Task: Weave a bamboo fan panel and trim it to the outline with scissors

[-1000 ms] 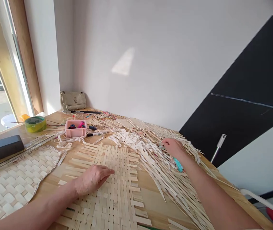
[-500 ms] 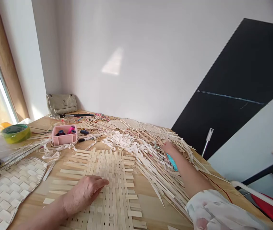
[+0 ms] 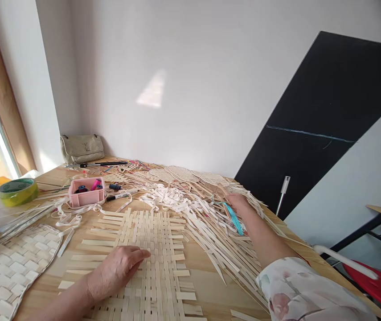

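Note:
My left hand (image 3: 118, 269) lies on an unfinished weave of pale flat strips (image 3: 158, 249), its fingers resting on the strips and holding nothing. My right hand (image 3: 239, 204) reaches into a spread of long loose strips (image 3: 217, 249), its fingers hidden among them. A turquoise cord or tassel (image 3: 234, 219) lies right beside that hand, and I cannot tell whether the hand grips it. Curled white strips (image 3: 173, 203) lie in a tangle just beyond the weave. My right forearm ends in a floral sleeve (image 3: 305, 290).
A finished woven panel (image 3: 6, 276) lies at the left of the wooden table (image 3: 210, 294). Farther back stand a pink box of spools (image 3: 86, 198), a green tape roll (image 3: 17, 192), a marker (image 3: 121, 195) and a beige bag (image 3: 81, 149). A black board (image 3: 320, 111) leans beyond the right edge.
The view has swung right and up, so everything sits further left. My floral sleeve has come into view. My left hand stays on the weave, and my right stays among the strips.

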`<state>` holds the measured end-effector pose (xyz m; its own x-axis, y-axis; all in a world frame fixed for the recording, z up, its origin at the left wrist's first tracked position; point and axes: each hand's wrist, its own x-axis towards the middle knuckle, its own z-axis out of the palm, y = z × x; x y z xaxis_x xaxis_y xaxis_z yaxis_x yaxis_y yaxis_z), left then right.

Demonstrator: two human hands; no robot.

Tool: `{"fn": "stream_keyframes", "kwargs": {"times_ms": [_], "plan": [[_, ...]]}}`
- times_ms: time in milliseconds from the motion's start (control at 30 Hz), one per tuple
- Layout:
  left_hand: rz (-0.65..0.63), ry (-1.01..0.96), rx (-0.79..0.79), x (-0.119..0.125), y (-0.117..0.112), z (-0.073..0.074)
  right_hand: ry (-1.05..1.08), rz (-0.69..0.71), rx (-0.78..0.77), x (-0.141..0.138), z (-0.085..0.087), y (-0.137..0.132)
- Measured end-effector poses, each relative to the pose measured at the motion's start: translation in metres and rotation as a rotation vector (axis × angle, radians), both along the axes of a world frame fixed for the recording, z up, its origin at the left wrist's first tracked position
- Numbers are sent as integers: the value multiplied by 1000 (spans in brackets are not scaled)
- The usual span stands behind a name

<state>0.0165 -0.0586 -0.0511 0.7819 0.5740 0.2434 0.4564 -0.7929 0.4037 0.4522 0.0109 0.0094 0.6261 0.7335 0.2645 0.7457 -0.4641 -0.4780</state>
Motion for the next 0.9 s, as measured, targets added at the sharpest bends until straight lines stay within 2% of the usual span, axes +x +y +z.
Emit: {"fn": "stream_keyframes", "kwargs": {"times_ms": [100,233,367,500,600,700,767,867,900], "plan": [[-5,-12,2,1,1,1,133,-85,-6,-9,9,-7],[-18,-55,15,0,2,2,218,-70,132,-25,24,-25],[-8,-92,49,-3,3,1,309,76,308,-53,37,-64],[-8,-127,97,-6,4,7,390,279,393,-94,43,-125],[22,-139,128,-6,2,15,445,364,410,-126,42,-175],[85,-165,87,-6,2,27,550,401,471,-157,37,-222],[162,-222,0,-9,6,36,666,425,392,-176,30,-249],[295,-289,-154,-17,16,51,833,388,324,-202,12,-281],[329,-356,-272,-21,20,56,877,375,303,-209,5,-288]]}}
